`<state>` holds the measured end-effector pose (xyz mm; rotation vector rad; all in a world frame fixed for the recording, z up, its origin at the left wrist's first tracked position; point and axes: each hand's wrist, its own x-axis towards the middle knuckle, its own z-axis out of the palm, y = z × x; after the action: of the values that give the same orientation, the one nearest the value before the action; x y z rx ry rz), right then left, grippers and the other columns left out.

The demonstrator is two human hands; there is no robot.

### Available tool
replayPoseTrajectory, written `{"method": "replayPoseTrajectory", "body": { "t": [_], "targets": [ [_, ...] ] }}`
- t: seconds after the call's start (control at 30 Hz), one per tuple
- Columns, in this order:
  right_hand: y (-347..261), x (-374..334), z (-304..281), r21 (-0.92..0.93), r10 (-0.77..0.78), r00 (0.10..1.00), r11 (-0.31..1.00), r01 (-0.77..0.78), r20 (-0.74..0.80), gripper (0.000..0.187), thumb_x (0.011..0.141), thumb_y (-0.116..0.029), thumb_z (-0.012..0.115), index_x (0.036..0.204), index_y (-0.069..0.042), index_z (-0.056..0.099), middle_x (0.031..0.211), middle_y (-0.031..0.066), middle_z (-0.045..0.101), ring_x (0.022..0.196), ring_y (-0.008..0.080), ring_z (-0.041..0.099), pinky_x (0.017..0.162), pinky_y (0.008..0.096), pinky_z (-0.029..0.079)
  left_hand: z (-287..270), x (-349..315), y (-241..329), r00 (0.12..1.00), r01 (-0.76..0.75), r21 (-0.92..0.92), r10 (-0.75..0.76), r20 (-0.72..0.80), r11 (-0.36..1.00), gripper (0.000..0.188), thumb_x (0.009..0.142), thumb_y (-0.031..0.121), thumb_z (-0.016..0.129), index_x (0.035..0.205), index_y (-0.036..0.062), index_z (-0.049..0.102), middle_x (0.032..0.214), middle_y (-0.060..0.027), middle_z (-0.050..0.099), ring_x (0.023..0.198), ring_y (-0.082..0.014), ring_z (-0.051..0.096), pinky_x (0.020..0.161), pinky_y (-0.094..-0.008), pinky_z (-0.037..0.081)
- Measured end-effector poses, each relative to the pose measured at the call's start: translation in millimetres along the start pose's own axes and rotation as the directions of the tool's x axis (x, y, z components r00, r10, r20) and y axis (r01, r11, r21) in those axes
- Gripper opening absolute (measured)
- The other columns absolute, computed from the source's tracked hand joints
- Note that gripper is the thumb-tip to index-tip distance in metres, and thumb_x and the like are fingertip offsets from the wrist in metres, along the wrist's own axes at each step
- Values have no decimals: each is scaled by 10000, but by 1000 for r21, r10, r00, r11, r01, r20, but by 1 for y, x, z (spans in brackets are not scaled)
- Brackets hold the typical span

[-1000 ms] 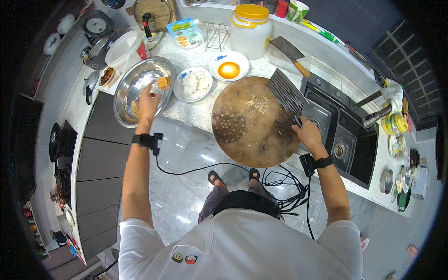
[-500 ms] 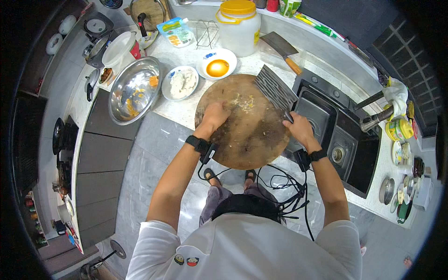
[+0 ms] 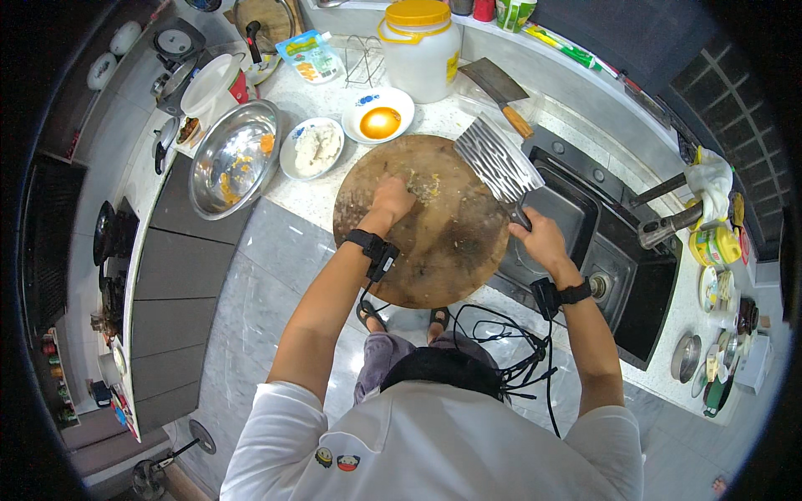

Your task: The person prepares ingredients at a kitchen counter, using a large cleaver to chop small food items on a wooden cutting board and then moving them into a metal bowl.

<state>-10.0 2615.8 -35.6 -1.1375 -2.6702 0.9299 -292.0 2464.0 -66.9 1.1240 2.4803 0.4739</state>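
Nearest the person, the round board (image 3: 426, 267) is lying with crumbs (image 3: 435, 179) scattering across its far half. The left hand (image 3: 393, 200) is sitting over the board's left part, fingers curling beside the crumbs; whether they are pinching anything, one cannot tell. At the board's right edge, the right hand (image 3: 540, 239) is grasping the cutter (image 3: 499, 160) by its dark handle, the wavy blade slanting over the board's far right rim. The left fingers would best be keeping curled and clear of that edge; fine crumbs are probably clinging to the wood, so a light, steady touch would be serving better than a hard sweep. Right of the board, the sink (image 3: 561, 210) is standing bare-edged; left of it, a steel bowl (image 3: 249, 127) is holding orange scraps (image 3: 227, 188). Beyond the board, a plate (image 3: 354, 127) is holding orange liquid (image 3: 381, 123), and a jar (image 3: 418, 65) is standing farther back
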Motion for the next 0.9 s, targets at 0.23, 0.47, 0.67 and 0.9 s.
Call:
{"method": "replayPoseTrajectory", "body": {
  "t": [0.23,0.47,0.67,0.9],
  "targets": [
    [4,2,-3,157,17,999,987,-23,35,497,821,-362,661,1130,23,598,1016,260,647,950,413,621,824,439,482,8,6,1,997,19,-158,-8,72,987,269,770,117,602,1009,11,662,1037,-266,623,1019,-391,575,856,-419,482],
    [7,3,0,160,17,999,987,-22,31,513,820,-363,663,1138,33,597,1018,275,641,953,413,622,829,428,484,14,35,-13,970,-88,63,100,-220,994,273,796,77,547,1042,30,657,1052,-246,605,1018,-388,567,899,-431,456],
    [7,1,2,151,53,995,986,-65,82,527,817,-368,668,1149,33,592,1031,271,640,969,410,619,838,425,482,11,35,4,997,-76,24,76,1,997,267,799,88,555,1042,67,663,1064,-191,643,1010,-335,610,865,-435,485],
    [9,4,8,156,69,986,983,-92,149,508,821,-360,662,1154,17,591,1021,262,645,967,402,621,838,429,480,0,3,8,985,-163,-224,146,-93,961,210,794,86,586,977,32,674,953,-184,672,946,-331,640,807,-393,503]
  ]
}}
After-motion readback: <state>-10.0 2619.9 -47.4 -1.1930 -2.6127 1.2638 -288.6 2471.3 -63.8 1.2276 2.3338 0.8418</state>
